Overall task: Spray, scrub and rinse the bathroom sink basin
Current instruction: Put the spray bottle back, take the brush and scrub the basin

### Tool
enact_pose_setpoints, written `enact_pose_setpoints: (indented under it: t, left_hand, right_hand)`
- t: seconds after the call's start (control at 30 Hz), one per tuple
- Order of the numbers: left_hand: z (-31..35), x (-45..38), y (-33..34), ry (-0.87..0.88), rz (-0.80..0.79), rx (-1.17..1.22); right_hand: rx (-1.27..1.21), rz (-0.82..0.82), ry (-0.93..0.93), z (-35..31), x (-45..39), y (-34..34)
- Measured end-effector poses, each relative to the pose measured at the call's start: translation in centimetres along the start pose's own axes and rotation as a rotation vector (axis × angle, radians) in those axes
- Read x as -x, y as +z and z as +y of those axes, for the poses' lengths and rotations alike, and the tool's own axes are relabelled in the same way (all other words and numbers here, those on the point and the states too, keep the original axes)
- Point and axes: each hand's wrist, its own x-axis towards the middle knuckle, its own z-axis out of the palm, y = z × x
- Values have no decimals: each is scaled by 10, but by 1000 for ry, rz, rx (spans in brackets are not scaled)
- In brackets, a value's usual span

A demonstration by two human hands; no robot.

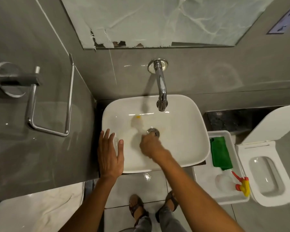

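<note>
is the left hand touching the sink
Touching: the head view shows the left hand lying flat on the sink rim, fingers spread.

Right hand at basin drain

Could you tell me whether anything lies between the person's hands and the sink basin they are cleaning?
Nothing visible does. The right hand is already down inside the sink basin, beside the drain. The left hand is spread open over the basin's left rim. The tap hangs above the back edge, clear of both hands.
</note>
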Motion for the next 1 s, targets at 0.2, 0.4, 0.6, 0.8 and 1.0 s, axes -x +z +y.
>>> enact_pose_setpoints:
  t: [0.2, 0.4, 0.6, 0.8, 1.0]
  left_hand:
    - [0, 2, -2, -4, 9, 34]
    - [-2, 2, 1, 12, 26, 38]
    - [-4, 1, 3, 7, 38, 47]
    - [-4, 2, 3, -31, 14, 64]
    - [-6, 3, 5, -26, 4, 73]
  right_hand:
    - [254, 74, 173, 75, 14, -53]
    - [326, -217, -5, 40, 61, 22]
    - [150, 25, -74, -15, -10, 13]
    - [360, 104, 160, 71, -10, -60]
    - [541, -223, 32, 63, 53, -10]
